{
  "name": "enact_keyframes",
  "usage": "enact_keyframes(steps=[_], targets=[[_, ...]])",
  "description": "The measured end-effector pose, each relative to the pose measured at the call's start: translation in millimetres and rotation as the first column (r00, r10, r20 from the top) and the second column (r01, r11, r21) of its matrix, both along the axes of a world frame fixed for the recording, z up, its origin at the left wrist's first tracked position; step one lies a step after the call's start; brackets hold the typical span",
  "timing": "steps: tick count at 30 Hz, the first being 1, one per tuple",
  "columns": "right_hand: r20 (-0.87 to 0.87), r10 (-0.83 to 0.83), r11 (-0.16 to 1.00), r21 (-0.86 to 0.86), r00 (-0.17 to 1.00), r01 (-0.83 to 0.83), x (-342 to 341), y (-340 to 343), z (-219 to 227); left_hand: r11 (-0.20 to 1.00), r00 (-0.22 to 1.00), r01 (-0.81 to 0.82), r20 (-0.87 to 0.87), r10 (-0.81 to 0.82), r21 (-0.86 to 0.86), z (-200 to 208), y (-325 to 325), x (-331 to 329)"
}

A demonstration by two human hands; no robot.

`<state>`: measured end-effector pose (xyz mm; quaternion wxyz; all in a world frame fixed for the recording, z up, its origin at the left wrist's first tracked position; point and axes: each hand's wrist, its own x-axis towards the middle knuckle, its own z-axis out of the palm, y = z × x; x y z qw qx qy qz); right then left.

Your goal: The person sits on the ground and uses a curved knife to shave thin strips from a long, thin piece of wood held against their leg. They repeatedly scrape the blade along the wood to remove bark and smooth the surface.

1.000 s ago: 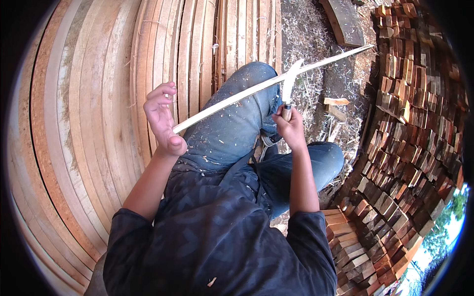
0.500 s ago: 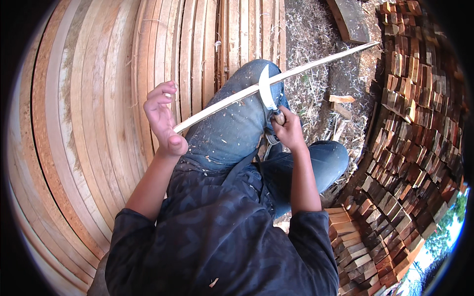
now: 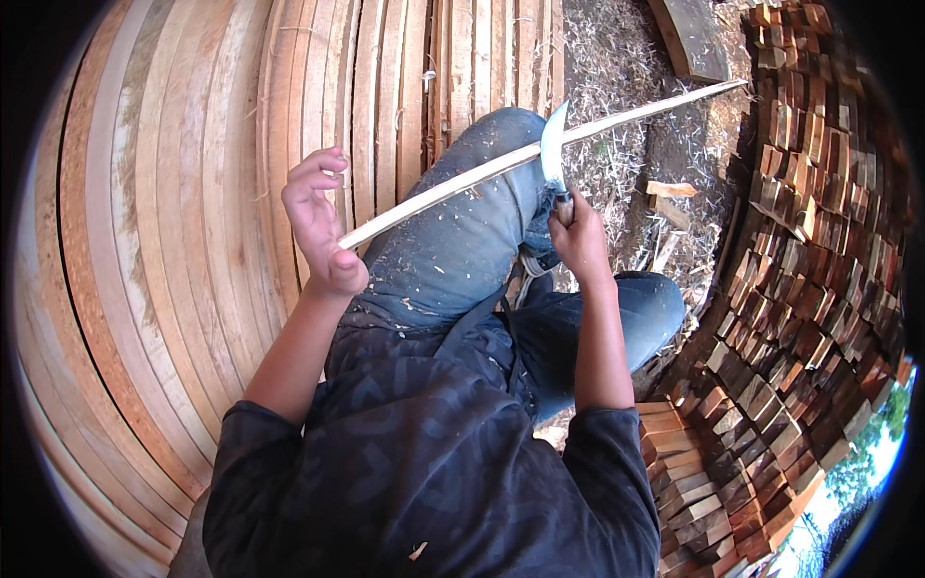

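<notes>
- Stacked boards (image 3: 164,241) fill everything to my left, running away in long pale bands, while a pile of cut wood blocks (image 3: 809,260) rises to my right.
- Between them, the ground (image 3: 607,63) is littered with curly shavings, with a dark plank (image 3: 689,40) and a small orange-edged offcut (image 3: 670,190) lying on it.
- Across my left thigh (image 3: 448,246), over the jeans, slants a long pale wood strip (image 3: 443,198); its near end meets my left hand by the base of the thumb, and its thin far end points out to the upper right.
- My left hand (image 3: 316,226) has its fingers uncurled and spread, not wrapped round the strip; whether the thumb presses on it, I cannot tell.
- My right hand (image 3: 582,236) has a firm grip on the handle of a curved knife (image 3: 552,152), whose blade stands across the strip just past my knee.
- Half a second ago that blade was nearer my left hand and leaned left; now it has slid outward, while the left hand has hardly moved.
- I judge that puts the work on the strip's outer stretch; whether the edge is biting, I cannot tell.
</notes>
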<state>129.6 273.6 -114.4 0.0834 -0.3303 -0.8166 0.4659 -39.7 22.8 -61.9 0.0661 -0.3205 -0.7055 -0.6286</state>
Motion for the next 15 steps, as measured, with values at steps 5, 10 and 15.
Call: enact_keyframes(steps=[5,10,15], targets=[[-0.086,-0.398,0.837,-0.441,0.913,0.324,3,20,-12,1.000,1.000,-0.005,0.020,0.005,0.001,2,1,1],[0.036,0.211,0.974,-0.092,0.977,-0.207,6,11,-11,1.000,0.999,-0.002,0.035,0.002,0.004,-1,0,0],[0.151,0.283,0.890,0.326,0.947,-0.318,2,14,-9,1.000,0.999,-0.019,0.051,0.018,0.010,-2,4,1]])
